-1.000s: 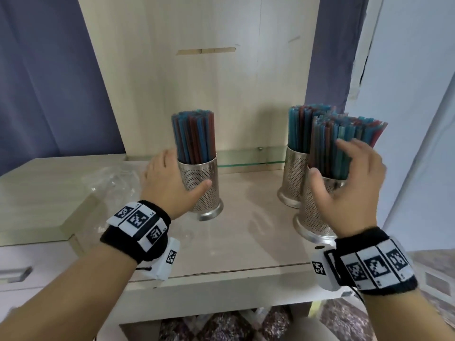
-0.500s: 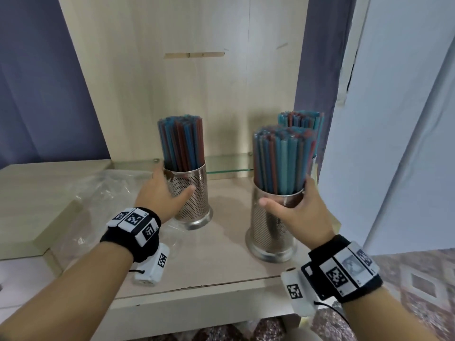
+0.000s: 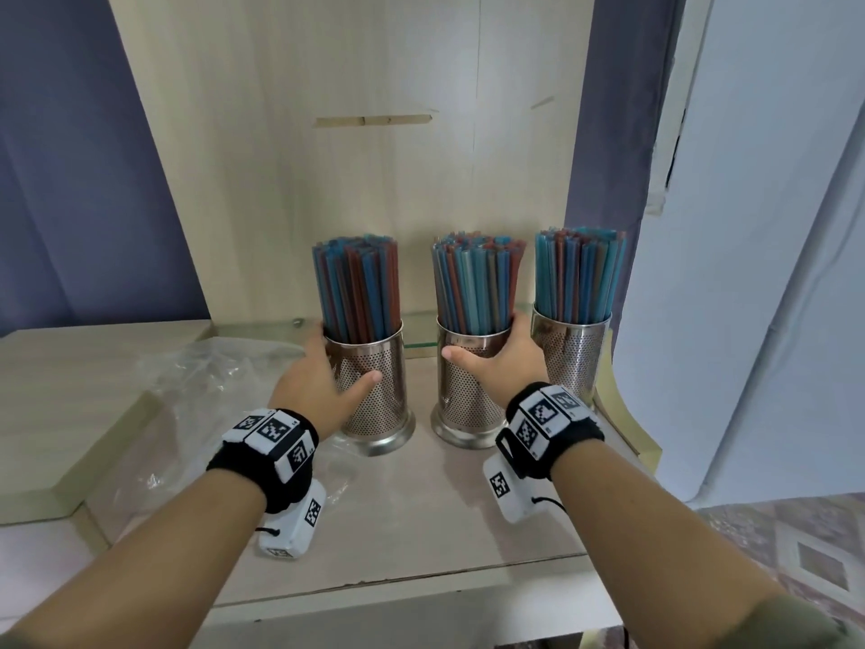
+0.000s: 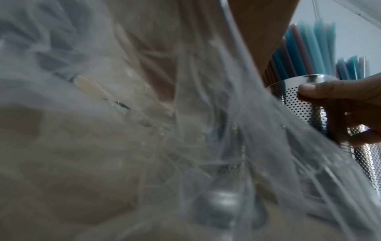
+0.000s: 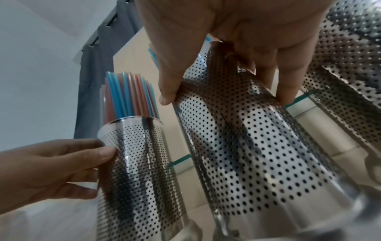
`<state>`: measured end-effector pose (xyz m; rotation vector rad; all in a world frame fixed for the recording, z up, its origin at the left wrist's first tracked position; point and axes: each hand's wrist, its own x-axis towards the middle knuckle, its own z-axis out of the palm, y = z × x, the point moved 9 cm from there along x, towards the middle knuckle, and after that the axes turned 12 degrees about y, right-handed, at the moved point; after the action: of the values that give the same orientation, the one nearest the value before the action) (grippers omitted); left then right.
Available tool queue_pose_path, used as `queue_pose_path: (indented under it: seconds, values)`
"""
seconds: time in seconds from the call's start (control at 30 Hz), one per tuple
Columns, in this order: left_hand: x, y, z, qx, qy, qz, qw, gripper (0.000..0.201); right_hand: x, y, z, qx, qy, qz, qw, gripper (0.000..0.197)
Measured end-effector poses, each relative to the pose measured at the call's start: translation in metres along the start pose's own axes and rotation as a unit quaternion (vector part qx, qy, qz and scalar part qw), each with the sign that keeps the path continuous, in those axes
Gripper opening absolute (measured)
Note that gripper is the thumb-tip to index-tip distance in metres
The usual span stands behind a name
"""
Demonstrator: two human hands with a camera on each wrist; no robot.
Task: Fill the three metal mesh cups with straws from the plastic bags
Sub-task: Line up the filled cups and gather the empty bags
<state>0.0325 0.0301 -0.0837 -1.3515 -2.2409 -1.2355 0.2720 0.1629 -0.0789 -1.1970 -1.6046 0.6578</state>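
Three metal mesh cups stand in a row on the shelf, each packed with blue and red straws. My left hand [image 3: 339, 363] grips the left cup [image 3: 379, 405] from its left side, thumb across the front. My right hand [image 3: 487, 344] grips the middle cup [image 3: 463, 400] near its rim. The right cup [image 3: 573, 353] stands untouched against the right edge. In the right wrist view my fingers [image 5: 169, 84] wrap the middle cup [image 5: 257, 154], with the left cup [image 5: 134, 159] beside it. A crumpled clear plastic bag [image 3: 206, 381] lies at the left and fills the left wrist view [image 4: 144, 130].
A wooden back panel [image 3: 374, 180] rises behind the cups. To the left a raised ledge [image 3: 70, 414] borders the shelf. A white wall [image 3: 749, 274] stands close on the right. The shelf's front edge [image 3: 398, 578] runs below my wrists.
My right hand has moved its cup back and to the left, into line between the other two cups. My left hand has kept hold of the left cup.
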Motion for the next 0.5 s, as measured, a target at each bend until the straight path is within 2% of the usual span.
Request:
queue_pose_path:
  seconds: [0.3,0.43,0.5]
  values:
    - [0.003,0.006,0.007,0.004,-0.021,0.008,1.0,0.09,0.003,0.006,0.002,-0.001,0.031,0.008,0.999,0.107]
    - [0.006,0.013,0.016,-0.008,-0.039,0.008,0.999,0.091,-0.002,-0.002,-0.005,-0.133,0.077,-0.027,0.988,0.108]
    - [0.005,0.018,0.021,-0.006,-0.048,0.011,0.999,0.094,-0.004,-0.004,-0.006,-0.154,0.076,-0.028,0.985,0.108]
